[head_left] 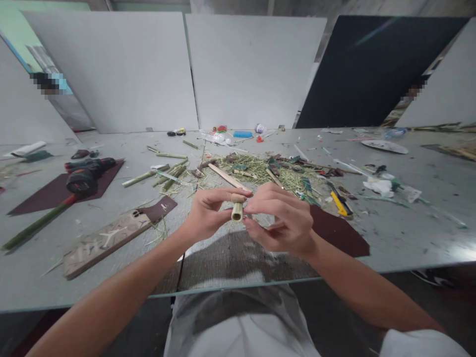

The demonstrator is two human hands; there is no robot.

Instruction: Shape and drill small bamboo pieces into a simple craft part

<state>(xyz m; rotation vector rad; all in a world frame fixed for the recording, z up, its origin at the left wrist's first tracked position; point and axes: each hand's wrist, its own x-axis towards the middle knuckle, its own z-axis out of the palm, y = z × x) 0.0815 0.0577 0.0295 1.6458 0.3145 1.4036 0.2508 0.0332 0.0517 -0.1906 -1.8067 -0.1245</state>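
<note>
Both hands meet above the near edge of a grey table [409, 233]. Between them is a short hollow piece of bamboo tube [237, 208], its open end facing me. My left hand [208, 210] pinches the tube from the left with thumb and fingers. From the right, my right hand [284, 218] has its fingers curled and pressed on the same tube. Behind the hands lies a heap of green shavings and bamboo scraps [267, 173].
A cordless drill [87, 174] rests on a dark red mat at left, with a long green bamboo stick [37, 224] and a wooden board [107, 237] nearer. A yellow utility knife [340, 202] lies right of the hands. Cut bamboo sticks [167, 174], small bottles and white panels stand behind.
</note>
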